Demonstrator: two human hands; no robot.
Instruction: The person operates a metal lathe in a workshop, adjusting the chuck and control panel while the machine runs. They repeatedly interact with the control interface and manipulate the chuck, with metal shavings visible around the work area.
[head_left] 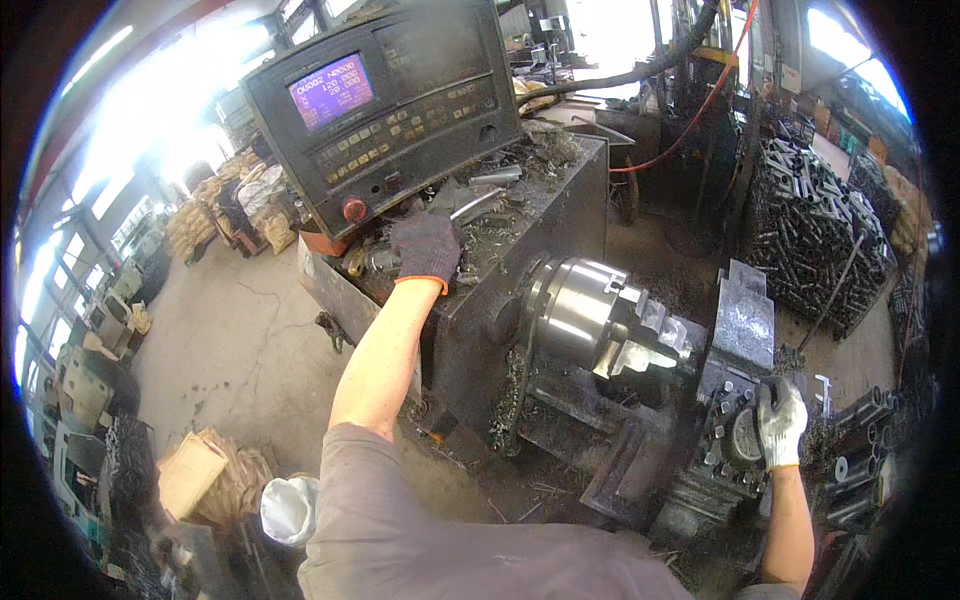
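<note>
My left hand (427, 246), in a dark glove with an orange cuff, reaches onto the grimy top of the lathe headstock (555, 215), just below the control panel (390, 110). Its fingers blend into the dark surroundings. A shiny metal piece (478, 206) lies beside them. In a white glove, my right hand (782, 422) is at the tool post (742, 440), fingers curled in; whatever they grip is hidden. Between my hands is the lathe chuck (580, 312), its stepped jaws (650, 335) facing right. The panel has a lit purple screen (332, 92) and a red knob (354, 209).
A wire bin (820, 235) heaped with metal parts stands at the far right. Metal tubes (860, 460) lie beyond my right hand. Stacked sacks (225, 205) stand at the far left; a white bucket (290, 508) and cardboard (195, 475) are nearer. A red hose (700, 110) hangs behind.
</note>
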